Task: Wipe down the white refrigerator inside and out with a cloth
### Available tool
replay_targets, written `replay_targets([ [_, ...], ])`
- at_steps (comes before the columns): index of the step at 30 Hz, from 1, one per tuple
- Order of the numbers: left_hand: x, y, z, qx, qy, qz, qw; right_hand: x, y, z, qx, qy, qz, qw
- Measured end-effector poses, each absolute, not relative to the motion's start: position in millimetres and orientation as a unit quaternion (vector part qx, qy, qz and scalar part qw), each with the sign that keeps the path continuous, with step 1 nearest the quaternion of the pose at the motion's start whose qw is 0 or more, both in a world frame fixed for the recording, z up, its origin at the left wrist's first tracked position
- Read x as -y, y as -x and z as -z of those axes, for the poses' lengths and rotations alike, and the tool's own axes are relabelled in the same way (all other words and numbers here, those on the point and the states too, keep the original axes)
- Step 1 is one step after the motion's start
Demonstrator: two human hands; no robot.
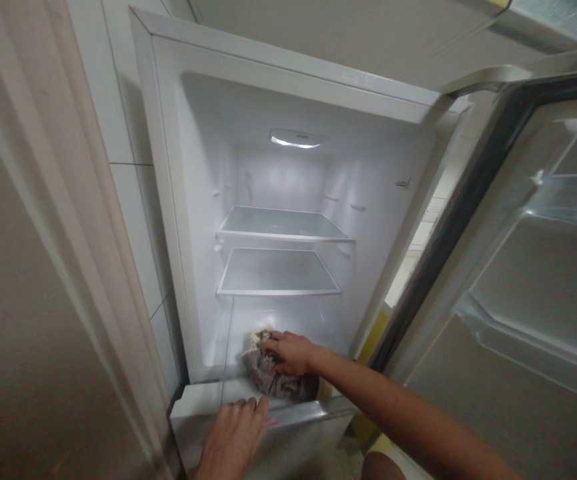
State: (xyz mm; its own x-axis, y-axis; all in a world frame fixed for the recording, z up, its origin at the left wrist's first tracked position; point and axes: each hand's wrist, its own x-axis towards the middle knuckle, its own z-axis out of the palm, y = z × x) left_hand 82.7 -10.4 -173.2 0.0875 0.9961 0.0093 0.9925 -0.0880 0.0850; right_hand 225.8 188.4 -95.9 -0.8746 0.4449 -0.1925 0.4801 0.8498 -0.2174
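A crumpled grey-brown cloth [281,383] with a pale fringe lies at the bottom of the open fridge. My right hand [295,353] reaches in from the right and presses on it, fingers bent into its folds. Below the shelves, a drawer [313,411] stands pulled partly out. The fingers of my left hand [235,430] are hooked over its front edge, left of the cloth. Part of the cloth is hidden under my right hand.
Two glass shelves [281,270] span the fridge above the drawer. The fridge door [518,280], with clear racks, hangs open at the right. A door frame [53,220] and tiled wall [128,200] stand close on the left.
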Motion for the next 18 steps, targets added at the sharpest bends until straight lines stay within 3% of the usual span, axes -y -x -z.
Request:
replay_targets([
  [4,13.7,-91.5,161.4,-0.666,-0.742,-0.004,0.071,-223.7,-202.1,98.0,-0.916,-0.388,0.101,-0.027],
  [7,12.7,-92.7,142.2,-0.657,-0.75,0.018,0.078,-230.2,-164.8,104.9,-0.902,-0.416,0.108,-0.046],
  [12,15.5,-87.6,127.0,-0.656,-0.75,0.033,0.077,-210.4,-122.4,115.7,-0.928,-0.327,0.174,-0.03],
  [18,16.2,-79.9,129.0,-0.675,-0.735,-0.007,0.073,-192.3,-164.7,123.4,-0.943,-0.111,0.314,0.019],
])
